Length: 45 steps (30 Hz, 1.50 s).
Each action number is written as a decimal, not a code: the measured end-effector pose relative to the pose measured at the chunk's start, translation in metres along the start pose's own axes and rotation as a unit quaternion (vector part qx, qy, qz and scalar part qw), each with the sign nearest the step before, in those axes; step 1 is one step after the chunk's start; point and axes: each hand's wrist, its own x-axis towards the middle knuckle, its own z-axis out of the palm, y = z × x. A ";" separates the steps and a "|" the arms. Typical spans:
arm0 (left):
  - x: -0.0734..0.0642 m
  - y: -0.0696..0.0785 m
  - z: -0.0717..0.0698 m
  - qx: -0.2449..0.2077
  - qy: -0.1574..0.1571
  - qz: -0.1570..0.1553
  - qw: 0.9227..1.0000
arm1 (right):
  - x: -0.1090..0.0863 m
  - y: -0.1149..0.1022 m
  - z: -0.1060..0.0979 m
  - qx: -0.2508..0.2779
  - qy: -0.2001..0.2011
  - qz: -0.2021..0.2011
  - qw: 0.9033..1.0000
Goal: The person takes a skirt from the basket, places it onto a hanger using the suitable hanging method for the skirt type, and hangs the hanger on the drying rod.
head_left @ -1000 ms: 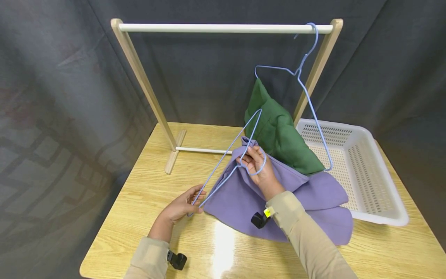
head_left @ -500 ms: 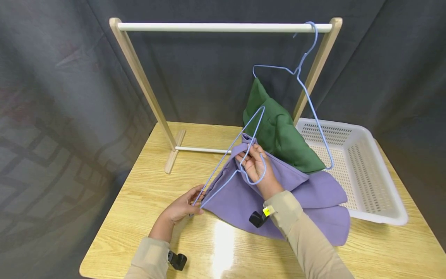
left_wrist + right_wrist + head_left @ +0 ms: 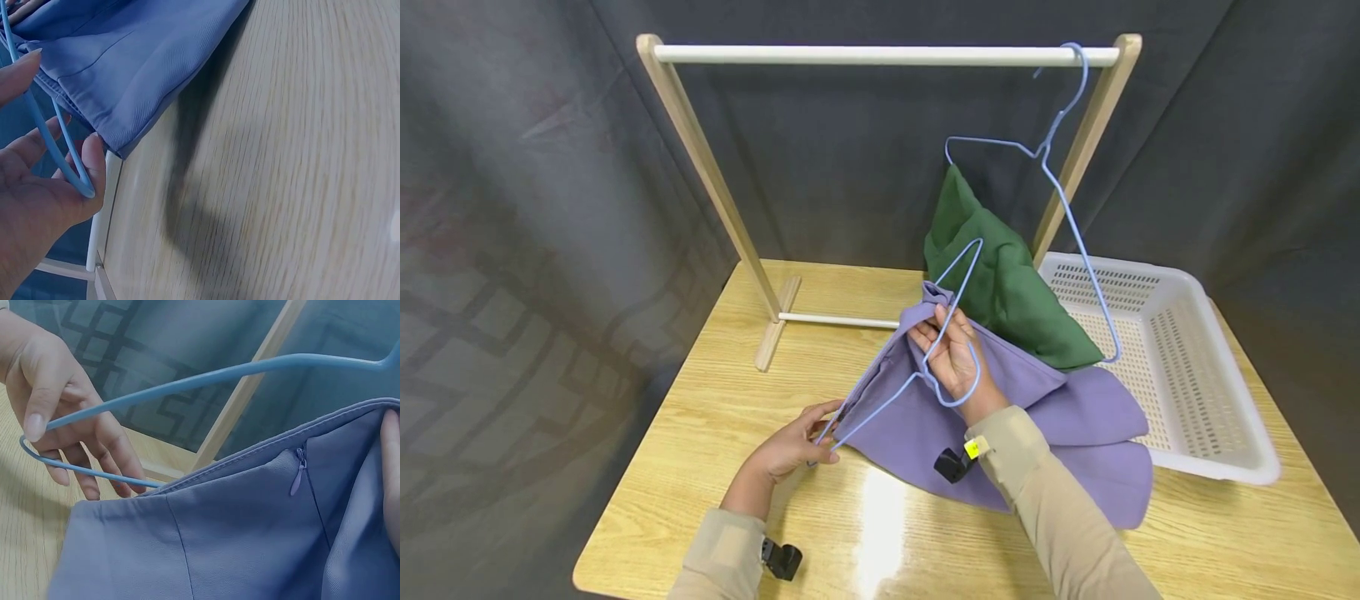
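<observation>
A purple skirt (image 3: 917, 450) with a small zipper (image 3: 298, 481) at its waistband lies partly on the table, its upper edge lifted. My right hand (image 3: 953, 358) holds it by the waistband. With thumb and fingers, my left hand (image 3: 793, 442) pinches one end of a blue wire hanger (image 3: 951, 405). The hanger's upper arm and hook cross in front of the skirt and right hand. In the right wrist view its bottom bar passes behind the waistband's edge; whether inside the skirt I cannot tell. The left wrist view shows the bent hanger end (image 3: 84, 187) against the left thumb.
A wooden rack with a white rail (image 3: 850, 55) stands at the back. From its right end hangs another blue hanger (image 3: 1078, 237) with a green garment (image 3: 1000, 267). A white perforated basket (image 3: 1240, 400) stands at the right on the wooden table (image 3: 700, 467).
The hanger's far end has swung a little to the right. Its bottom bar, earlier in front of the skirt, is now partly hidden behind the waistband edge. Both hands stay almost in place.
</observation>
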 end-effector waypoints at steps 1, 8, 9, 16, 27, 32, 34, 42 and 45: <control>0.000 0.000 -0.001 0.000 0.001 -0.007 1.000 | 0.000 0.000 0.000 -0.002 0.004 -0.001 1.000; 0.000 -0.002 -0.003 0.009 -0.017 -0.008 1.000 | 0.002 -0.001 -0.002 -0.004 0.009 -0.003 1.000; 0.000 -0.003 -0.003 0.012 -0.019 -0.004 1.000 | 0.003 -0.001 -0.003 -0.002 0.008 -0.004 1.000; 0.000 -0.004 -0.003 0.021 -0.036 -0.007 0.999 | 0.006 -0.001 -0.005 0.025 0.000 -0.011 1.000; -0.001 -0.008 -0.004 0.011 -0.056 -0.013 0.998 | 0.014 -0.003 -0.005 0.038 0.029 -0.018 0.999; -0.001 -0.010 -0.005 0.017 -0.061 -0.011 0.998 | 0.015 -0.004 -0.004 0.039 0.031 -0.015 0.999; -0.001 -0.010 -0.005 0.019 -0.062 -0.007 0.998 | 0.015 -0.004 -0.003 0.036 0.026 -0.016 0.999; 0.001 -0.011 -0.004 0.007 -0.069 0.001 0.998 | 0.018 -0.003 -0.003 0.048 0.049 -0.017 0.998; 0.001 -0.012 -0.003 0.001 -0.068 0.002 0.998 | 0.020 -0.003 -0.002 0.054 0.059 -0.016 0.997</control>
